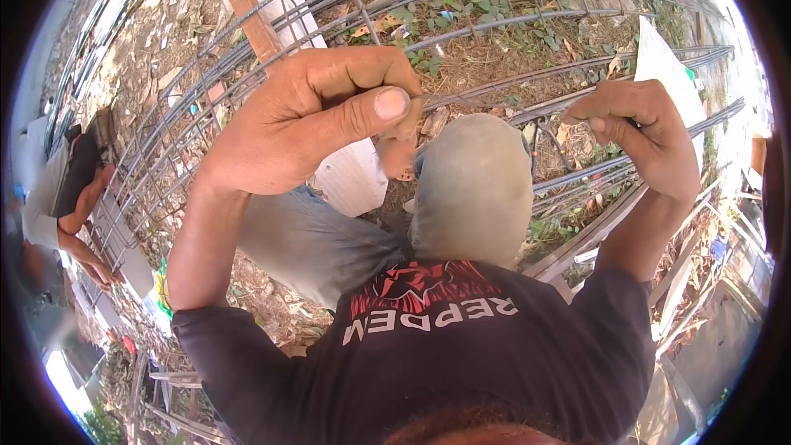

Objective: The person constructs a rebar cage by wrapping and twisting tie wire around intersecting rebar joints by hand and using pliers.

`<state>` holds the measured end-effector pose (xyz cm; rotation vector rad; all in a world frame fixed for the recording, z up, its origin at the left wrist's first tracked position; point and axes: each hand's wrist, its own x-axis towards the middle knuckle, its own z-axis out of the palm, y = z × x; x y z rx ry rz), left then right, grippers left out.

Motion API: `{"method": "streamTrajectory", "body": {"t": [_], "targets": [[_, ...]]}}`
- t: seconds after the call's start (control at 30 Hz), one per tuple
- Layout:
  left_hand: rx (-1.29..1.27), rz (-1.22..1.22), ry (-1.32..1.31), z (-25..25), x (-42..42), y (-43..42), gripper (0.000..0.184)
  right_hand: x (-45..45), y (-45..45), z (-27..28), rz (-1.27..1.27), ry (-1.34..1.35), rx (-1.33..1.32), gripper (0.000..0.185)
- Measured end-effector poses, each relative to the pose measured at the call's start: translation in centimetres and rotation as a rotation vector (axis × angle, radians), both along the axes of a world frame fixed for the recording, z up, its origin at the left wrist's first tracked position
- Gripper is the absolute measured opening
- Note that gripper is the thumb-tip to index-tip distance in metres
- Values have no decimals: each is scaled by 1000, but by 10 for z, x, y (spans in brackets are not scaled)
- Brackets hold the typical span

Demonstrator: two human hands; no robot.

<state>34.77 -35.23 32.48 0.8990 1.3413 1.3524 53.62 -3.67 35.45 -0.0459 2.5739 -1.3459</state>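
My left hand (pixel 309 119) is raised in front of me, its fingers curled and the thumb pressed against them. Whatever it pinches, if anything, is hidden or too thin to make out. On the other side of my knee, my right hand (pixel 638 128) is bent at the wrist, with fingertips and thumb brought together. I cannot tell what lies between them. Beyond and below both hands runs a cage of steel rebar (pixel 494 26) with stirrups (pixel 356 0) across it. My bent knee (pixel 472 185) is between the hands.
A reddish wooden piece (pixel 257 31) and a white board (pixel 284 4) lie by the bars. A white sheet (pixel 663 74) stands at right. Another person's hand (pixel 95 268) is near the cage at far left. Planks (pixel 589 235) and leaf litter cover the ground.
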Motion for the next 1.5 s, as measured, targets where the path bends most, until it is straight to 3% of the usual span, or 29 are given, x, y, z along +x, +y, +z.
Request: {"method": "streamTrajectory", "body": {"t": [0.03,0.07,0.17,0.2,0.23,0.33,0.47,0.57,0.63,0.77,0.83,0.93,1.03,1.17,1.2,1.3,1.5], "targets": [[-97,-55,-78,4,-2,2,32,5,1,-5,-4,6,-17,19],[-94,-16,222,-1,1,3,30,11,1,-18,-6,7,-33,19],[-146,-42,562,-35,8,7,25,19,-9,-41,-49,-186,-40,24],[-290,-76,598,-36,12,13,22,15,-14,-48,-49,-242,-9,26],[-297,-43,592,-43,13,20,22,12,-16,-57,-53,-294,27,28],[-364,41,676,-67,16,41,23,18,-9,-114,-43,-122,-326,39],[-436,-24,772,-94,9,52,24,13,-14,-123,-161,-200,-458,52],[-441,-123,742,-98,18,70,25,11,-22,-126,-240,-207,-540,43],[-398,-138,712,-101,27,86,27,6,-27,-135,-300,-170,-414,34],[-237,205,747,-110,23,85,31,10,-15,-180,-424,18,-257,24],[-292,391,714,-117,2,60,42,24,0,-201,-515,-119,-217,24],[-468,457,1085,-160,-7,20,59,43,-1,-231,-613,-275,-295,24],[-521,355,1209,-205,-4,17,66,50,-18,-271,-613,-284,-375,24],[-591,417,1102,-211,2,29,60,42,-46,-268,-601,-277,-556,24],[-481,491,1168,-218,4,25,54,39,-53,-260,-615,-275,-564,25],[-511,474,1015,-210,1,25,52,35,-61,-246,-602,-274,-586,26],[-486,475,1173,-217,6,24,50,40,-46,-284,-590,-329,-570,28]]}}
